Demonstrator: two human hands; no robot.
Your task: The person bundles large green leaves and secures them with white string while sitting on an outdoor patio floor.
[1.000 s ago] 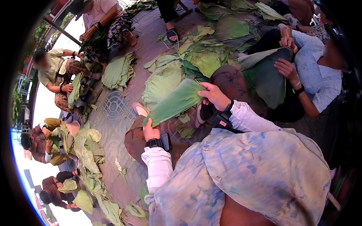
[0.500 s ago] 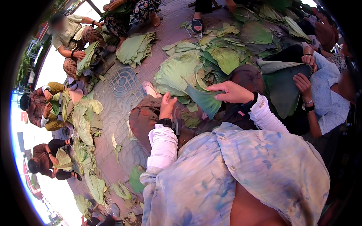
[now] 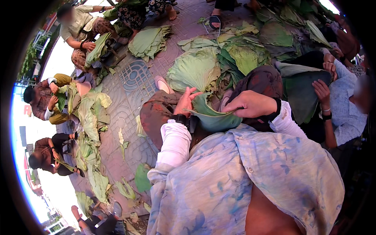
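Note:
A green lotus leaf (image 3: 217, 119), curled up along its edges, hangs over my lap between my two hands. My right hand (image 3: 254, 104) pinches its right edge, with the thumb laid along the rim. At the leaf's left edge is my left hand (image 3: 185, 102), fingers stretched out and apart; the leaf overlaps part of the palm. Just beyond my knees lies a stack of large pale green leaves (image 3: 194, 69), with darker leaves (image 3: 229, 64) beside it.
A person on my right handles a dark green leaf (image 3: 299, 92). More leaf piles (image 3: 150, 42) lie on the paving (image 3: 123, 117). Several seated people (image 3: 47, 100) work with leaves along the left. A sandal (image 3: 215, 22) with a foot in it is at the far side.
My right hand has drawn the leaf nearer to my body, and the leaf now curls upward. The leaf's left edge has come against my left hand, which was apart from it.

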